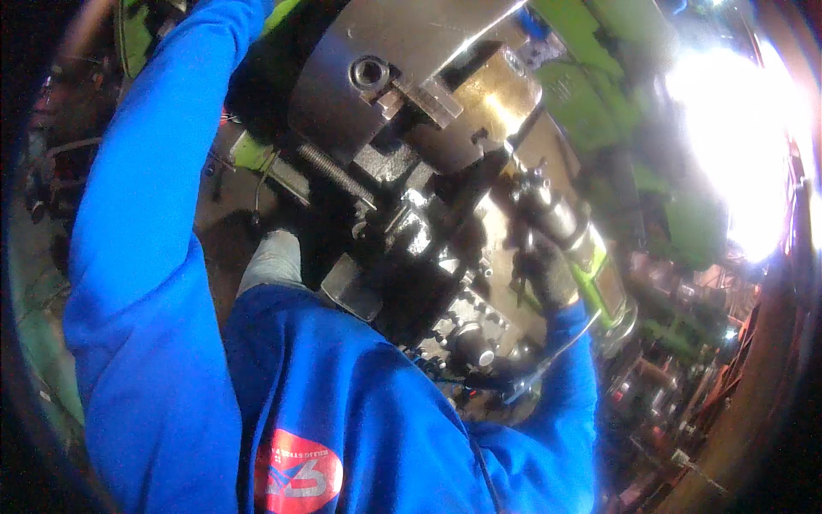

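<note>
A lathe fills the middle of the view. Its large steel chuck (342,94) is at the top, with jaws around a brassy cylindrical workpiece (501,90). A slim pointed tool (512,158) reaches to the workpiece's end face from the tailstock barrel (556,214). My right hand (550,272), in a dark glove, is beside the tailstock barrel, at its near side. Its fingers are lost in shadow, so their grip does not show. My left arm (145,197), in a blue sleeve, stretches up past the chuck's left side, and its hand lies beyond the top edge.
The tool carriage (467,330) with its round knob sits close in front of my body. A threaded lead screw (338,176) runs below the chuck. The green machine body (591,94) stands behind, with a glaring lamp (736,146) at the right. Cluttered metal parts lie at the lower right.
</note>
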Demonstrator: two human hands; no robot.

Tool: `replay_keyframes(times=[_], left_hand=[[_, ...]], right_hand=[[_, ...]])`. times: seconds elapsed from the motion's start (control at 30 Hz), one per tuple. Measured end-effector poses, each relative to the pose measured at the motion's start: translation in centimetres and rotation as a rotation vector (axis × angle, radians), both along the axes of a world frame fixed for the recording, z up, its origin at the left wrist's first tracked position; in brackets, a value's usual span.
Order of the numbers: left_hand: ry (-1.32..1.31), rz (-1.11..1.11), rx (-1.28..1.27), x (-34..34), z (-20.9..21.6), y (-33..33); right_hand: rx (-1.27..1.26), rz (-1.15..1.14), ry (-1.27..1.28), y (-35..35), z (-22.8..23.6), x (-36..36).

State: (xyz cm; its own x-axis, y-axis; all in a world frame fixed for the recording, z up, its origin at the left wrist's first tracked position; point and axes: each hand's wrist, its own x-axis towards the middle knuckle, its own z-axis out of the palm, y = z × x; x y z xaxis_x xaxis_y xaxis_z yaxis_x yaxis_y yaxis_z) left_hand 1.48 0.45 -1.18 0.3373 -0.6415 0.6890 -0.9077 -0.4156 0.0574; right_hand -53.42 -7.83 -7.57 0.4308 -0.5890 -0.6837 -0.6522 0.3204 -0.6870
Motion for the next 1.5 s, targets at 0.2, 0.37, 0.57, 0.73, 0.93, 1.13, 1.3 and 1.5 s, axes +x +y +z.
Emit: replay_keyframes(times=[0.2,0.37,0.57,0.73,0.93,1.13,1.3,1.5], left_hand=[[0.043,0.024,0.005,-0.1,0.7,0.5],[0.001,-0.068,-0.046,0.4,0.0,0.5],[-0.045,-0.076,-0.067,1.1,-0.6,0.4],[-0.059,-0.050,-0.083,1.4,-1.0,0.1],[-0.084,-0.069,-0.109,1.2,-0.9,0.2],[-0.082,-0.057,-0.120,1.3,-1.0,0.1],[-0.088,-0.062,-0.089,0.7,-0.5,0.2],[-0.101,-0.034,-0.138,0.8,-0.8,0.3]], right_hand=[[-0.915,0.800,0.187,-0.3,-1.2,3.7],[-0.897,0.834,0.492,0.1,-1.1,4.2],[-0.899,0.896,0.669,1.1,0.2,5.6],[-0.898,0.898,0.742,1.8,1.3,6.9],[-0.921,0.887,0.745,1.5,0.0,6.1],[-1.013,0.752,0.538,1.2,-3.0,3.5],[-0.966,0.660,0.365,0.4,-4.4,2.2],[-0.953,0.813,0.604,0.6,-1.6,4.6]])
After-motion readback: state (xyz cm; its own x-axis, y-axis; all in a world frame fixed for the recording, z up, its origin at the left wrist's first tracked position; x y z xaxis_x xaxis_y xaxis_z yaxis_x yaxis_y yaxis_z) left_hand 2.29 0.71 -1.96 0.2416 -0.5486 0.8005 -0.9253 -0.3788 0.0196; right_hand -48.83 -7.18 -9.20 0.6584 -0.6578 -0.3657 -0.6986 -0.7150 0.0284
